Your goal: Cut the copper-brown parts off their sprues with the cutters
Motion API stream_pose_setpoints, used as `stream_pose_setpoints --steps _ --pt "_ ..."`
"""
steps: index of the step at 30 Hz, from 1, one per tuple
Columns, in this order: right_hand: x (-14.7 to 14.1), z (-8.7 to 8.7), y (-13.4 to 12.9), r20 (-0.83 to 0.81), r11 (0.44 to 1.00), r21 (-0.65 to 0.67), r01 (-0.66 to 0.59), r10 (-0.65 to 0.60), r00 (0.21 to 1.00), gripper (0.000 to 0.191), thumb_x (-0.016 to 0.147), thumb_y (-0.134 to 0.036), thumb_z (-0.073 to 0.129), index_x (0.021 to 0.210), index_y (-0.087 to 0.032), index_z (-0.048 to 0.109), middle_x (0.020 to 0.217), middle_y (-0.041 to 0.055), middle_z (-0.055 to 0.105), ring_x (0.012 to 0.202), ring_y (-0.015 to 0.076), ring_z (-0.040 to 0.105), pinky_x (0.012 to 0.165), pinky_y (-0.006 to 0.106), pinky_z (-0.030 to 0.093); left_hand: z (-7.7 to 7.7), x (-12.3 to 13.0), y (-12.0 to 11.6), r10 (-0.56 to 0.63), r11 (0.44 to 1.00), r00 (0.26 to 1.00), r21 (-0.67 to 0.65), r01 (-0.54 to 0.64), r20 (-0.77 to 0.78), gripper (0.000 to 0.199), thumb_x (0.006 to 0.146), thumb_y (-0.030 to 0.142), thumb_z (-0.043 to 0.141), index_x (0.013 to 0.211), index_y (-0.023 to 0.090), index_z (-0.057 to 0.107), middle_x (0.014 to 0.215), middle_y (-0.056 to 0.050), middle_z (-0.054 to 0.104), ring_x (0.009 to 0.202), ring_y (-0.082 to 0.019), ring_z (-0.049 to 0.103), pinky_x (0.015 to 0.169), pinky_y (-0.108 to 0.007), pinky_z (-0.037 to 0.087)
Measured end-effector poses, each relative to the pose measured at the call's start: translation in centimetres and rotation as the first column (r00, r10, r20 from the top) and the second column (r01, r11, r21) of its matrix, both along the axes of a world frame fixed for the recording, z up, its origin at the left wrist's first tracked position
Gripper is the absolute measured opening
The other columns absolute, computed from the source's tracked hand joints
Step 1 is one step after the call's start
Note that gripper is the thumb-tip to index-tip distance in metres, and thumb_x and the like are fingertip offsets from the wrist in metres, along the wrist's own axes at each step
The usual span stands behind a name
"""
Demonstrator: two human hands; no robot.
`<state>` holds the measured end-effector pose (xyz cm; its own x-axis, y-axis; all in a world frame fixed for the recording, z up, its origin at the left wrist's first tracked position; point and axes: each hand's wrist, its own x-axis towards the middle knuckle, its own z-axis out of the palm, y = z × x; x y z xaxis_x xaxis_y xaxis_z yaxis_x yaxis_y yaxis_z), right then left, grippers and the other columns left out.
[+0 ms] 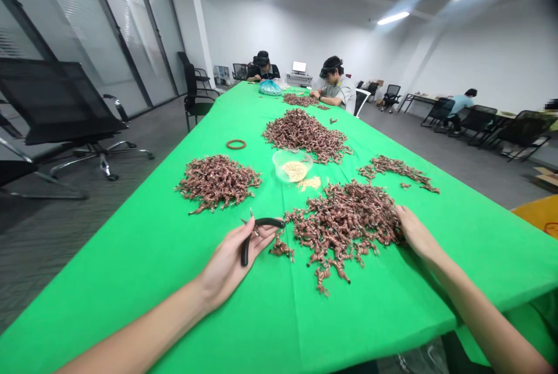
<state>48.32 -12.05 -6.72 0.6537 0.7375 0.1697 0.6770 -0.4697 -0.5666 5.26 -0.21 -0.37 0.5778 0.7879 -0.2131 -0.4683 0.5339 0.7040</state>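
Observation:
My left hand point(233, 255) lies palm up with a pair of cutting pliers point(257, 234) held under the thumb. The black handles are spread apart and the metal jaws point away from me. Beside its fingertips is a small brown animal figure point(282, 248). My right hand point(414, 231) rests against the right edge of a large pile of brown animal figures point(349, 217). Its fingers reach forward along the pile and their tips are partly hidden. A few figures point(325, 278) lie loose at the pile's near edge.
Further piles of brown figures stand on the green cloth point(196, 281), one at left point(218, 182) and one behind point(303, 135). A clear bowl point(292, 166) holds pale bits, with more spilled beside it. A brown ring point(236, 144) lies beyond. Two people sit at the far end.

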Motion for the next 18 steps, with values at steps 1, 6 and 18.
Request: stream_pose_setpoints --steps 1,6,18 --pt "-0.5 0.3 -0.2 -0.049 0.998 0.003 0.057 -0.057 0.997 0.091 0.091 -0.076 0.017 0.152 -0.009 0.036 0.158 0.0178 0.033 0.148 0.0315 0.030 0.124 0.047 0.021 0.0 0.0 0.0 -0.001 1.000 1.000 0.006 0.001 -0.003 0.026 0.098 0.023 0.057 0.087 0.008 0.074 0.095 -0.013 0.074 0.113 -0.024 0.067 0.117 -0.040 0.041" --pt "-4.6 2.9 -1.5 0.016 0.993 0.085 0.084 -0.086 0.996 0.092 0.093 -0.071 0.021 0.154 -0.003 0.030 0.162 0.0197 0.022 0.153 0.0303 0.014 0.126 0.047 0.011 -0.2 0.0 -0.2 -0.006 0.998 1.000 0.067 0.008 -0.024 0.027 0.096 0.026 0.061 0.079 0.009 0.073 0.095 -0.012 0.074 0.112 -0.026 0.066 0.116 -0.041 0.040" --pt "-20.0 9.0 0.0 0.371 0.643 0.425 -0.636 0.518 0.771 0.031 0.101 -0.025 0.042 0.113 -0.029 0.070 0.100 0.0022 0.076 0.093 0.0222 0.071 0.084 0.043 0.054 -0.2 -0.9 -0.8 0.126 0.960 0.973 0.272 -0.071 -0.192 0.032 0.087 0.041 0.072 0.075 0.013 0.075 0.081 -0.007 0.073 0.097 -0.023 0.066 0.103 -0.032 0.045"
